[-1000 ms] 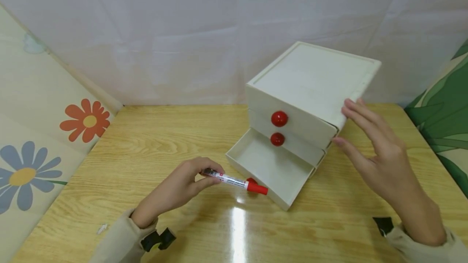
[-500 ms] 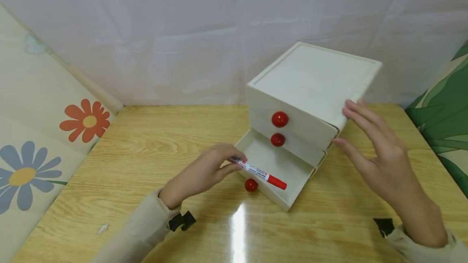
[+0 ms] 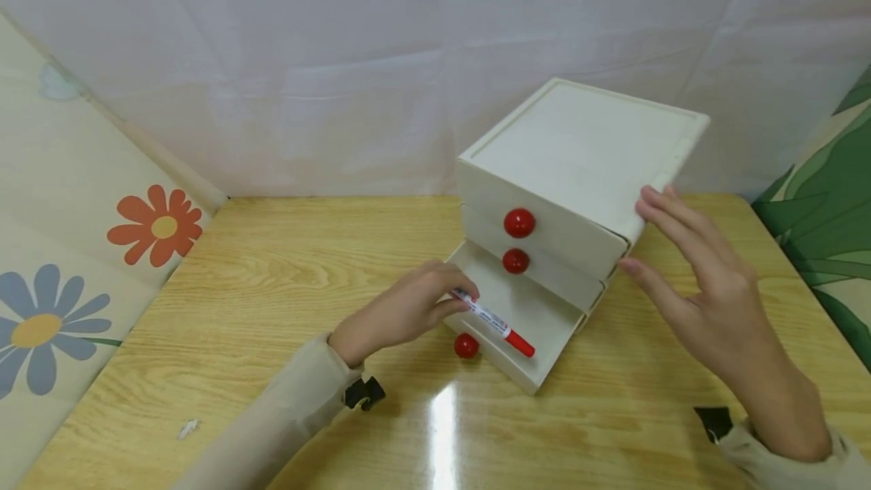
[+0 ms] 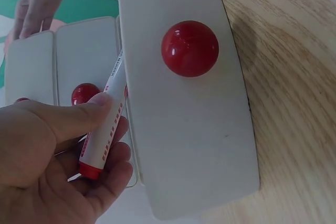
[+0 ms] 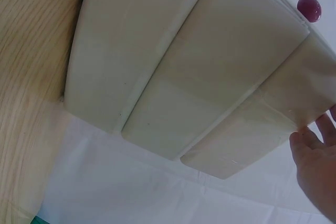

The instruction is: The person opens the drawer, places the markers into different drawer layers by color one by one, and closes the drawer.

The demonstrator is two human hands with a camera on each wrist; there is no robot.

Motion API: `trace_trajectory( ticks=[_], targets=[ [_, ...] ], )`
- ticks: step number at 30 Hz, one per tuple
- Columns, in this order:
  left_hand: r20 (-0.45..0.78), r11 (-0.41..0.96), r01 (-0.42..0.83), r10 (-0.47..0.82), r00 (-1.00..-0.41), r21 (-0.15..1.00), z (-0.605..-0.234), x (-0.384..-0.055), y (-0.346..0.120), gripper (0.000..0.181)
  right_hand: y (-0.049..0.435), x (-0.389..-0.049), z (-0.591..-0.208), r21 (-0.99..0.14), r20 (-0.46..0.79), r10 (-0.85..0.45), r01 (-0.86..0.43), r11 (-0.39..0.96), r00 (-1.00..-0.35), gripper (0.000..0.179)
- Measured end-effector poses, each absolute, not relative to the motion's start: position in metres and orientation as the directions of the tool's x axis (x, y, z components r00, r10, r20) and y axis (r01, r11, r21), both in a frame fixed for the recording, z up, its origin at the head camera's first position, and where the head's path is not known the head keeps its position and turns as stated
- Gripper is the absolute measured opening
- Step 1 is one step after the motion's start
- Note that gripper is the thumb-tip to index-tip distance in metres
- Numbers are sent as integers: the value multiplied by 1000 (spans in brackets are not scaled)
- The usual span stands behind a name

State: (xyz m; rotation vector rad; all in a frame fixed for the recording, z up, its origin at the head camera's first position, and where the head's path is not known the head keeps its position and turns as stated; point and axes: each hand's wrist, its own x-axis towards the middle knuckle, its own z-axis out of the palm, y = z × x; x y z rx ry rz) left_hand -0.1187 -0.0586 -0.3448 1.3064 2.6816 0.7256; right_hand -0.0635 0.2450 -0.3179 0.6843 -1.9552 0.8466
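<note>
A white marker with a red cap (image 3: 500,325) is pinched between the thumb and fingers of my left hand (image 3: 411,308). It slants over the bottom drawer (image 3: 531,310), which is pulled out of a white three-drawer box (image 3: 592,150); the capped end lies within the drawer's outline. In the left wrist view the marker (image 4: 105,129) passes behind the drawer front (image 4: 194,124), beside its red knob (image 4: 190,49). My right hand (image 3: 721,293) rests its fingertips on the box's right upper edge, thumb near the front corner. The right wrist view shows those fingers (image 5: 315,142) at the box's side.
Two red knobs (image 3: 520,223) mark the closed upper drawers. The wood-grain table (image 3: 306,248) ends at a pale cloth (image 3: 306,74) behind. Flower-printed panel (image 3: 82,263) stands left, leaf-printed panel (image 3: 830,218) right. A small white scrap (image 3: 187,429) lies at the table's left.
My left hand has moved right and slightly away from me, carrying the marker from in front of the drawer to over it. The right hand and the box have stayed in place.
</note>
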Motion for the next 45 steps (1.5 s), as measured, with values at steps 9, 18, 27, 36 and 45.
trace_trajectory(
  ticks=[9, 18, 27, 36, 45],
  targets=[
    [24, 541, 685, 776, -630, 488, -350, -133, -51, 18, 244, -63, -319, -294, 873, -136, -729, 618, -468, 66],
    [-135, 599, 606, 760, -635, 523, -353, -146, -46, 14, 243, -61, -318, -301, 873, -132, -732, 612, -469, 67],
    [-217, 638, 548, 736, -641, 541, -355, -152, -41, 11, 241, -61, -317, -305, 875, -126, -735, 606, -467, 66],
    [-228, 662, 521, 710, -667, 538, -358, -152, -35, 10, 241, -62, -316, -305, 875, -126, -732, 609, -468, 67],
    [-252, 680, 494, 692, -676, 542, -359, -150, -30, 8, 242, -62, -315, -301, 880, -122, -737, 605, -460, 67]
  ],
)
